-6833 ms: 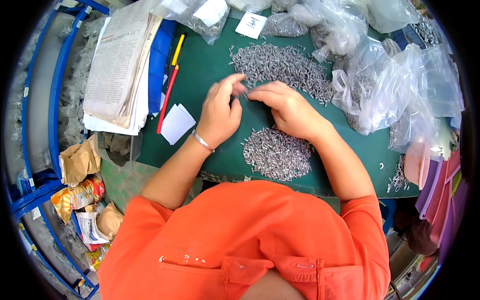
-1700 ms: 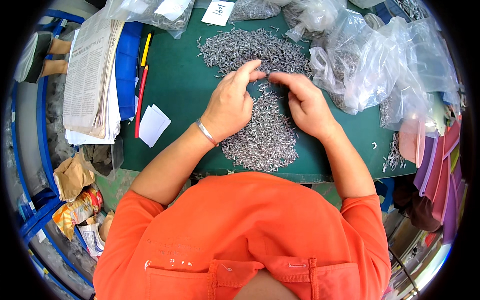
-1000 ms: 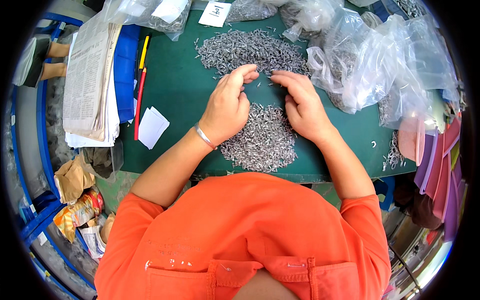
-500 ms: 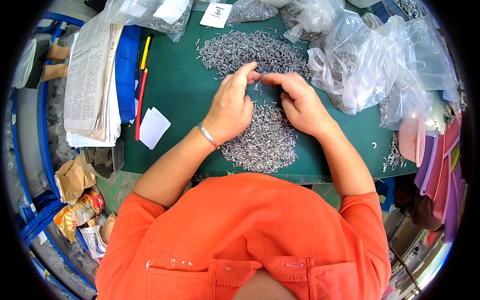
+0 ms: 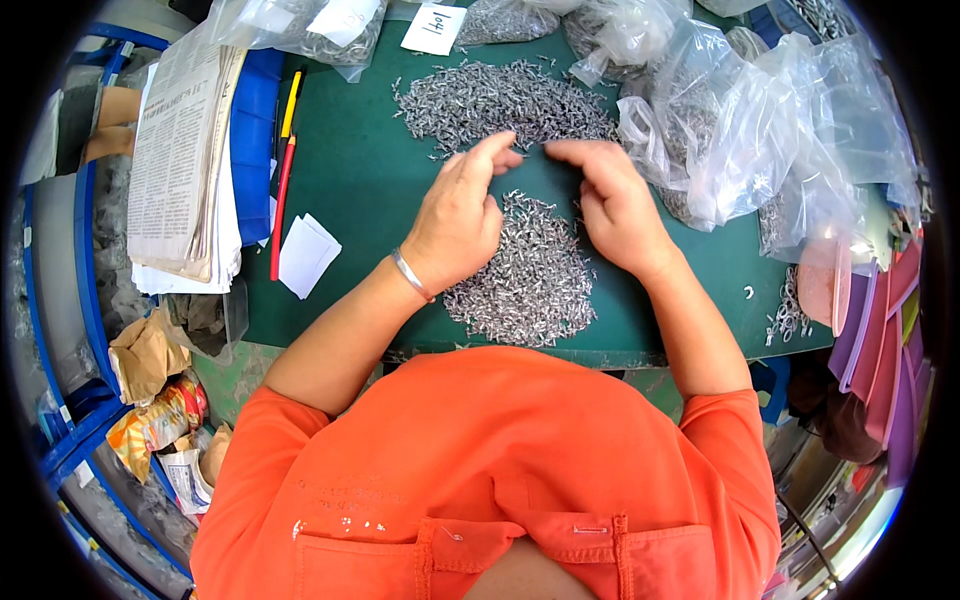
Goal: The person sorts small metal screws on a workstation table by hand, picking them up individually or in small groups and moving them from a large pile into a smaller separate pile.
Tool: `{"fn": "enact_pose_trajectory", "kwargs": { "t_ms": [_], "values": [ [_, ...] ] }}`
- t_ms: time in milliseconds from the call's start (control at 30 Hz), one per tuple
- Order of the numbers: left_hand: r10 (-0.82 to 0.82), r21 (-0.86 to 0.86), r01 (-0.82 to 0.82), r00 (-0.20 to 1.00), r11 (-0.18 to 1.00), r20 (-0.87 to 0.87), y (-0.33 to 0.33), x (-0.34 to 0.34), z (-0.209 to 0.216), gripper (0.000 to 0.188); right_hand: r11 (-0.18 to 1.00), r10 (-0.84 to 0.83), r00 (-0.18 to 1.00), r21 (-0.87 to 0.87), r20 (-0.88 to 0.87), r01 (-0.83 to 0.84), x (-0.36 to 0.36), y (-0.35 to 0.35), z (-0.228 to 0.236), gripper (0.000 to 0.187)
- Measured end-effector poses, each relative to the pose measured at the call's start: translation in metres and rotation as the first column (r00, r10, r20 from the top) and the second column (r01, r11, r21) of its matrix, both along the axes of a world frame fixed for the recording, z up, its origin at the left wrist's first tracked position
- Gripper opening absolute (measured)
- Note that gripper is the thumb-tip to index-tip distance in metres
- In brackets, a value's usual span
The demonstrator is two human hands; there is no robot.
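Two heaps of small grey metal parts lie on the green table top (image 5: 350, 180). The far heap (image 5: 505, 105) spreads out wide; the near heap (image 5: 525, 275) reaches toward the table's front edge. My left hand (image 5: 460, 210), with a metal bangle at the wrist, rests beside the near heap's left side, its forefinger stretched toward the far heap. Opposite it, my right hand (image 5: 620, 205) points its forefinger inward, with the thumb apart below. A gap separates the fingertips, and no part shows between them. Each hand's lower fingers are partly hidden.
Clear plastic bags (image 5: 740, 130) of metal parts crowd the right and back. On the left are newspapers (image 5: 185, 150), a blue tray (image 5: 257, 150), a red and yellow pen (image 5: 284, 200) and white paper slips (image 5: 307, 257). Small metal clasps (image 5: 790, 312) lie near the right edge.
My right hand has moved slightly right, away from the left, widening the gap between the fingertips. The few parts between the hands now lie at the near heap's top. My left hand barely shifted.
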State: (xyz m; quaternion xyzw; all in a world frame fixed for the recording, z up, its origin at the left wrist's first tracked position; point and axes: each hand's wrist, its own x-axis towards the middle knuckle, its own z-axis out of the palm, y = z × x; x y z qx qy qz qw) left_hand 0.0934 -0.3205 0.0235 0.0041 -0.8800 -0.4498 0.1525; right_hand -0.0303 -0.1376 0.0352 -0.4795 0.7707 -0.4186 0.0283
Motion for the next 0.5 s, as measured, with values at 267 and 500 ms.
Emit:
{"fn": "enact_pose_trajectory", "kwargs": {
  "t_ms": [267, 500],
  "values": [
    [-0.242, 0.158, 0.222, 0.962, 0.962, 0.124, -0.015, 0.037, 0.017, 0.047, 0.948, 0.241, 0.941, 0.149, 0.239, -0.281, 0.015, 0.038, 0.011, 0.054],
    [-0.335, -0.305, 0.366, 0.930, 0.880, 0.150, -0.002, 0.062, 0.009, 0.121, 0.857, 0.365, 0.929, 0.414, -0.066, -0.307, 0.039, 0.047, 0.005, 0.124]
  ]
}}
